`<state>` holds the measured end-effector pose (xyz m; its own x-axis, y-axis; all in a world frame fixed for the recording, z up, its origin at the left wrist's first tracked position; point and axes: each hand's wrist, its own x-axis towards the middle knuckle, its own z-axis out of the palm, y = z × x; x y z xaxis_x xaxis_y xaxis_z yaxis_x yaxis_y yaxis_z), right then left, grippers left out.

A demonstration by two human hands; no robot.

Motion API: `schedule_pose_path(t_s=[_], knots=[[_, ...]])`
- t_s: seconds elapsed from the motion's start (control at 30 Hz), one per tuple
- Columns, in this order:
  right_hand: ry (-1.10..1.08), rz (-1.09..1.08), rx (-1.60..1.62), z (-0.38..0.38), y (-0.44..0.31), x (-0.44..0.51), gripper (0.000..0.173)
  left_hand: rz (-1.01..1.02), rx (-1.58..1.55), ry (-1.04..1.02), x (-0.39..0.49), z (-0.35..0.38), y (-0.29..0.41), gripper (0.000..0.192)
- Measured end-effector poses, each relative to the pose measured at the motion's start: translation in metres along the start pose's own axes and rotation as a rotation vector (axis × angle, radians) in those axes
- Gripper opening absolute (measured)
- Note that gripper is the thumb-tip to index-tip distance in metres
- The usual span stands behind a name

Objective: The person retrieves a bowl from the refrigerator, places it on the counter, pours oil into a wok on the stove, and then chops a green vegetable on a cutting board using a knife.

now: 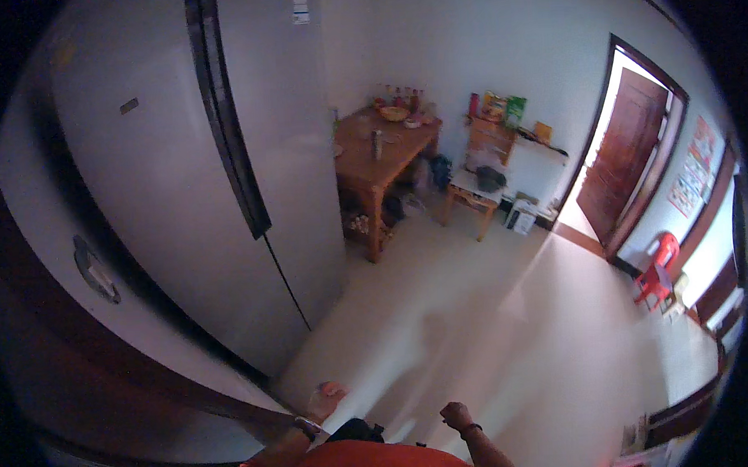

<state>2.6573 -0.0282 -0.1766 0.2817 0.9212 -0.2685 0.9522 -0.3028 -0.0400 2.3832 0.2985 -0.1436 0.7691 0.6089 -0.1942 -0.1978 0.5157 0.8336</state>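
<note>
My left hand (320, 410) is low in the view, close to the bottom edge of the refrigerator (162, 179), with a band around its wrist. It holds a blurred reddish-orange item (334, 389), perhaps in thin clear plastic; its kind cannot be made out. To the right, my right hand (456, 414) is curled into a fist over the floor, with nothing visible in it and a dark band on the wrist. The tall grey refrigerator has a dark vertical handle strip (228, 127) and fills the left side. Its doors appear closed.
A wooden table (402, 146) with bottles and a basket stands past the refrigerator. A wooden chair (474, 183) holding a dark item is beside it. A brown door (624, 150) stands ajar at the right, near red plastic chairs (658, 276). A dark-framed door edge (106, 341) is at my left.
</note>
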Motion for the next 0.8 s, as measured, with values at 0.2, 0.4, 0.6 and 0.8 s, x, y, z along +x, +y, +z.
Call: schedule_pose_path(t_s=[0.2, 0.4, 0.6, 0.8], knots=[[0.177, -0.199, 0.029, -0.027, 0.048, 0.129, 0.015, 0.283, 0.538, 0.334, 0.134, 0.037, 0.123, 0.030], [0.011, -0.228, 0.418, -0.065, 0.052, 0.215, 0.012, 0.512, 0.812, 0.538, 0.258, 0.049, 0.265, 0.043], [0.145, -0.465, 0.155, -0.103, 0.095, 0.290, 0.021, 0.839, 0.679, 0.732, 0.390, 0.010, 0.353, 0.065], [0.057, -0.315, 0.534, -0.137, 0.135, 0.360, 0.011, 0.652, 0.823, 1.035, 0.430, 0.032, 0.380, 0.050]])
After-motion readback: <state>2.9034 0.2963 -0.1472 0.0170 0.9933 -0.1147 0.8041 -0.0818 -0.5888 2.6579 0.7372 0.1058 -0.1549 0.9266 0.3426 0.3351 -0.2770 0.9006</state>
